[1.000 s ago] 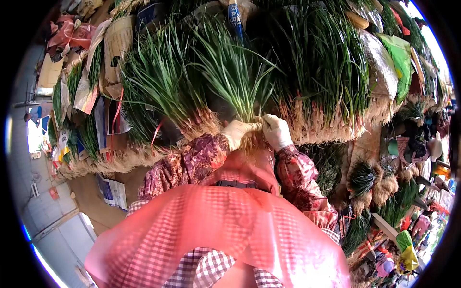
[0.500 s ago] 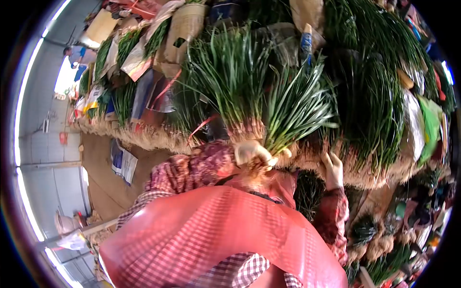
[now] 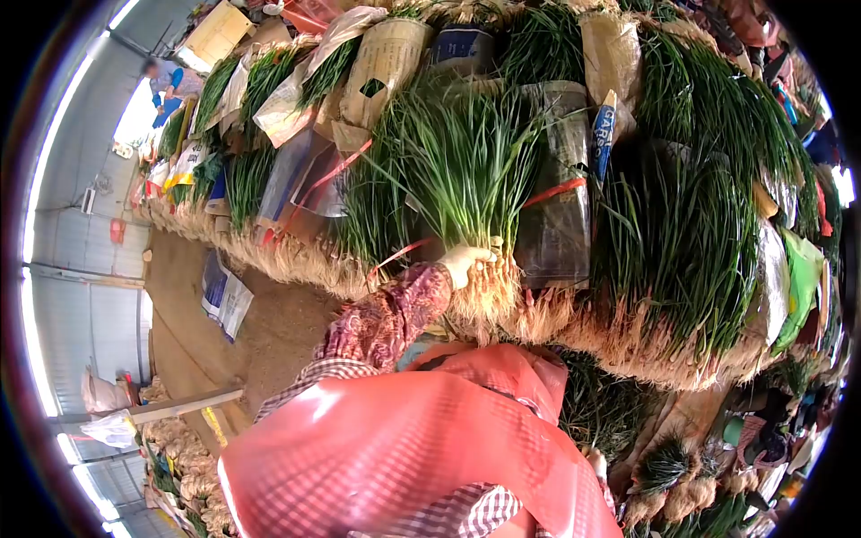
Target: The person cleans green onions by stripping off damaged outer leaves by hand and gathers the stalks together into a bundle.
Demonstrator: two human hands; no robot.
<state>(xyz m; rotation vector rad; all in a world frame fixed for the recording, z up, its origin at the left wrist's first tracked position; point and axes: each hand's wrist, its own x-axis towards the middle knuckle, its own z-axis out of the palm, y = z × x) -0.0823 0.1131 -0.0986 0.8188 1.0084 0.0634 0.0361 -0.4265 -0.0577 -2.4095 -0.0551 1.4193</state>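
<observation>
My left hand [image 3: 462, 265], in a pale glove, presses with closed fingers on the base of a bunch of green-leaved plants [image 3: 471, 170], just above its pale roots. The bunch lies on the heap, leaves pointing away from me. A dark plastic-wrapped pack [image 3: 554, 202] and a red ribbon [image 3: 553, 191] are right of it. My right hand [image 3: 595, 462] is low at the right beside the red apron [image 3: 421, 421], mostly hidden; its fingers cannot be made out.
More plants [image 3: 682, 242] with roots toward me line the heap. Several root bundles [image 3: 686, 498] lie at the lower right. A printed bag [image 3: 224, 296] is on the brown floor at the left. Another person [image 3: 161, 81] is at the far upper left.
The small bunch my left hand held is now with the bunch on the heap. My right hand has gone from the row of roots down beside the apron. The view has shifted.
</observation>
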